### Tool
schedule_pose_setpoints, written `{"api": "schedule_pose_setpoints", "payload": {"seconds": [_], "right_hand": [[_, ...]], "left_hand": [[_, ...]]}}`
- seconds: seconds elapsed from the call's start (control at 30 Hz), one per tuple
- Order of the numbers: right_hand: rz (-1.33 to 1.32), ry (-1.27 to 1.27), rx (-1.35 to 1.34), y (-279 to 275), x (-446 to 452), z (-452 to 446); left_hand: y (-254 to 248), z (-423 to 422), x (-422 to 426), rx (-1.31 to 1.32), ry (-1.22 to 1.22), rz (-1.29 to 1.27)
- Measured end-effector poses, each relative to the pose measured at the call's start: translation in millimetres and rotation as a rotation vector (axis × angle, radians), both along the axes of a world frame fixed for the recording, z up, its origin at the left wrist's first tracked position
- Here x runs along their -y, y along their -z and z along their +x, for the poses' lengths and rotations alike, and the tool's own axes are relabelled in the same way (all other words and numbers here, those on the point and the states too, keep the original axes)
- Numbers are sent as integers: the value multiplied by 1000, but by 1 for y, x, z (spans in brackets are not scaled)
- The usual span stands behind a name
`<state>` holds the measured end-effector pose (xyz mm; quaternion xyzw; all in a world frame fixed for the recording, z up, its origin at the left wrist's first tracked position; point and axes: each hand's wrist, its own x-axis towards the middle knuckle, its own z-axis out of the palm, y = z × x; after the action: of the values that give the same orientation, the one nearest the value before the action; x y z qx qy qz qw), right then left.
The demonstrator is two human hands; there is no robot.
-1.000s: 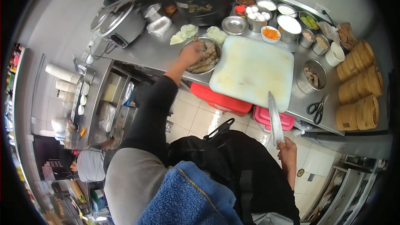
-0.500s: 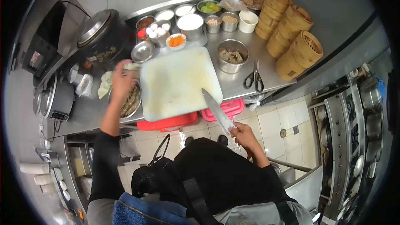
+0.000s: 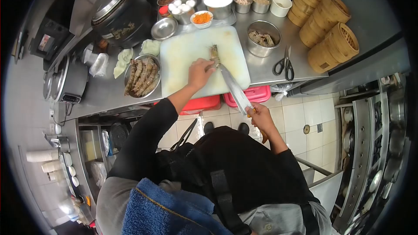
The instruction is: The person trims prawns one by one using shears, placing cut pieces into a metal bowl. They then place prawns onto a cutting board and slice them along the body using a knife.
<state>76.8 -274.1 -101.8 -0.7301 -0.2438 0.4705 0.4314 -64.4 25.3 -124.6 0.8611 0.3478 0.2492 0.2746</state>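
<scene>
On the white cutting board [image 3: 183,56] lies a single shrimp [image 3: 214,52], pointing away from me. My left hand [image 3: 200,73] pinches its near end, fingers closed. My right hand [image 3: 260,116] grips the handle of a kitchen knife [image 3: 235,88]. Its blade slants up and left over the board's front edge, and its tip is beside the shrimp and my left fingertips; whether it touches cannot be made out. Left of the board, a metal bowl [image 3: 158,79] holds several more shrimps [image 3: 141,76].
Cabbage leaves [image 3: 123,61] lie left of the board. Behind it are a metal dish [image 3: 164,28], a pot of eggs [image 3: 183,16] and shredded carrot [image 3: 201,18]. To the right stand a meat pot [image 3: 262,48], scissors [image 3: 285,65] and bamboo steamers [image 3: 333,48]. Red tubs [image 3: 202,105] sit below the counter.
My left hand has moved right, from above the shrimp bowl to the board, where a shrimp now lies in its fingers. The knife tip is now beside that shrimp. The view has shifted.
</scene>
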Motion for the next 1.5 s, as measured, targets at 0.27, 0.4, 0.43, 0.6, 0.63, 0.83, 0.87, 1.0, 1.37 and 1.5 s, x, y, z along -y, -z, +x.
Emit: {"api": "schedule_pose_setpoints", "payload": {"seconds": [0.27, 0.4, 0.43, 0.6, 0.63, 0.83, 0.87, 1.0, 1.37, 1.5], "right_hand": [[59, -52, 202, 7, -23, 26], [14, -93, 156, -5, -29, 31], [40, -128, 180, -2, -32, 34], [102, -194, 246, -15, -60, 33], [105, -198, 245, -19, -58, 31], [45, -246, 233, -9, -64, 36], [107, -240, 312, 4, -73, 35], [139, -229, 423, 2, -66, 18], [-35, -183, 146, -15, -49, 10], [-47, -238, 170, -33, -55, 7]], "left_hand": [[4, 2, -15, 39, 126, -142], [11, 1, -18, 109, 173, -111], [14, 0, -21, 164, 201, -117], [10, 5, -25, -42, 176, -118], [8, 3, -28, -38, 168, -171], [3, 6, -32, -88, 184, -273], [-2, 7, -30, -88, 185, -274], [-5, 7, -17, -128, 38, -299], [17, -4, -10, 9, 43, -254], [17, -5, -8, 68, 44, -291]]}}
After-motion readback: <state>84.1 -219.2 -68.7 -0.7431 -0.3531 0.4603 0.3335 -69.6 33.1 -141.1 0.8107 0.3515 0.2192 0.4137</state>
